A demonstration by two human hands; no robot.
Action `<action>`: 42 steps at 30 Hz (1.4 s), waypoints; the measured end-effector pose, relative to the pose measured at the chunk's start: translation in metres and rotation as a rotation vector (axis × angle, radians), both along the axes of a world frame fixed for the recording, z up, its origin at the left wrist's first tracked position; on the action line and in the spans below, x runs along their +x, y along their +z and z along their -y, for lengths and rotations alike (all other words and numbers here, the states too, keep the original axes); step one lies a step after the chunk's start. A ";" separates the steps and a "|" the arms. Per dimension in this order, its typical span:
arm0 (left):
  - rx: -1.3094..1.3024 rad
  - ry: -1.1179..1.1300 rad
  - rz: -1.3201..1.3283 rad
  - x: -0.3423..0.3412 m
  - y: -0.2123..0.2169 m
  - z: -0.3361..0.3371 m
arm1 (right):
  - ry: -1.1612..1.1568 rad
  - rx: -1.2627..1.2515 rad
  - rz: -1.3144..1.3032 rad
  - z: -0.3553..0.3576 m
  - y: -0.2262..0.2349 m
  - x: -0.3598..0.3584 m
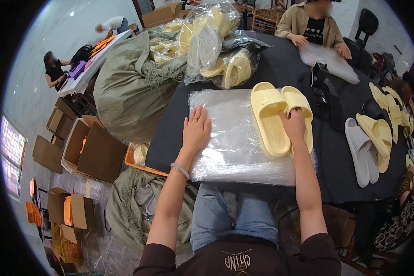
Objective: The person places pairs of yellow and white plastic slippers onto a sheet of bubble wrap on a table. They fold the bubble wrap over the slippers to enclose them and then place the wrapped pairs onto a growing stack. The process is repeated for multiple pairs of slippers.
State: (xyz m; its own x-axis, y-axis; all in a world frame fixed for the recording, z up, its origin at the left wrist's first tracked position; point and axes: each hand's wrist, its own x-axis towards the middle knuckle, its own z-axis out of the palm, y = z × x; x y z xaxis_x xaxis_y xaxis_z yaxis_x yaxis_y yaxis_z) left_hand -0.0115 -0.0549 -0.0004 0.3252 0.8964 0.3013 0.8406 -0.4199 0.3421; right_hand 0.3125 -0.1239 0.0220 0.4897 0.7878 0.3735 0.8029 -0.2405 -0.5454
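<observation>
A stack of clear plastic bags (225, 154) lies on the black-covered table (170, 152) in front of me. My left hand (197, 130) rests flat on the stack's left side, its fingers stretched out and holding nothing. On the right part of the stack is a pair of pale yellow slide slippers (267, 103), toes pointing away from me. My right hand (293, 123) grips the pair where the two slippers meet, its fingers reaching under the strap of the right one. Those fingertips are hidden inside the slipper.
Bagged yellow slippers (209, 39) are heaped at the back beside a bulging green sack (126, 87). Light grey slippers (358, 152) and loose yellow slippers (377, 133) lie to the right, near a black stand (329, 99). Across the table a person (310, 27) handles plastic bags (329, 60).
</observation>
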 end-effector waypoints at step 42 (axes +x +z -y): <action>-0.003 -0.001 0.005 0.000 0.000 0.001 | -0.010 -0.081 0.001 0.001 0.003 0.000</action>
State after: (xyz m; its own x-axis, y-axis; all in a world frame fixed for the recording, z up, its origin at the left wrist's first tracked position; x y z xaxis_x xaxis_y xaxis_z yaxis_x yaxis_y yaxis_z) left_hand -0.0114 -0.0554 -0.0005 0.3245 0.8971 0.2998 0.8386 -0.4195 0.3476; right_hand 0.3129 -0.1245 0.0254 0.4976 0.8104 0.3094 0.8007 -0.2919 -0.5231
